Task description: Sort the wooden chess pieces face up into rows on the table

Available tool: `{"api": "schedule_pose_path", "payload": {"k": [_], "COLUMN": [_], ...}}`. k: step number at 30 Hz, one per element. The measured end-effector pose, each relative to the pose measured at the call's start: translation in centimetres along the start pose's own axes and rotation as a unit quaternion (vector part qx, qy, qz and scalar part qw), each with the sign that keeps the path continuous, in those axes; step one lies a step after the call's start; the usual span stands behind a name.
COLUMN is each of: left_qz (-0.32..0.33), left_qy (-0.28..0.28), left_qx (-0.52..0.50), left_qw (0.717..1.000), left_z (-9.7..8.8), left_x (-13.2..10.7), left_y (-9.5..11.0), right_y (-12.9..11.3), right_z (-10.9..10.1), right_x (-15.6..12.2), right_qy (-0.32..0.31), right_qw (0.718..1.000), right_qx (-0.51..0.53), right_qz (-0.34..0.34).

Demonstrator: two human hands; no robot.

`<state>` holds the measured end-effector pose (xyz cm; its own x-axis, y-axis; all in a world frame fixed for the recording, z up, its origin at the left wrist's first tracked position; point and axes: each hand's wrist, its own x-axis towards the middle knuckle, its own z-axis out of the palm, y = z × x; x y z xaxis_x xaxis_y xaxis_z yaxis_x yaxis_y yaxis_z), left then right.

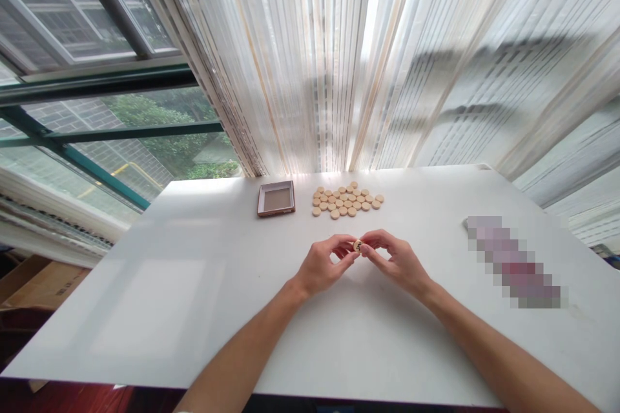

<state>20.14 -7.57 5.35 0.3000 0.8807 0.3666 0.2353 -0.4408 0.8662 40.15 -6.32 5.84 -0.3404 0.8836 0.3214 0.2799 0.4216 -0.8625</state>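
- Over the bench (194, 310), my left hand (325, 262) and right hand (396, 261) both pinch one round piece (358, 246).
- It looks light and hard; I'd hold its edge.

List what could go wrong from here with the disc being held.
The marked disc is pinched between the left hand and right hand; a loosened grip could drop it onto the white table.
The loose discs lie close together beyond the hands, so a brush might scatter them.
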Motion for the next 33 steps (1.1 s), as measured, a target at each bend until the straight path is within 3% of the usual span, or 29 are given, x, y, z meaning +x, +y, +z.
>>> {"api": "schedule_pose_path", "payload": {"k": [33], "left_qz": [0.049], "left_qy": [-0.013], "left_qx": [0.060], "left_qw": [0.997], "left_z": [0.27], "left_x": [-0.16], "left_y": [0.46], "right_y": [-0.21], "right_z": [0.27], "right_x": [-0.11], "right_qy": [0.034], "right_qw": [0.999], "right_qx": [-0.022], "right_qz": [-0.009]}}
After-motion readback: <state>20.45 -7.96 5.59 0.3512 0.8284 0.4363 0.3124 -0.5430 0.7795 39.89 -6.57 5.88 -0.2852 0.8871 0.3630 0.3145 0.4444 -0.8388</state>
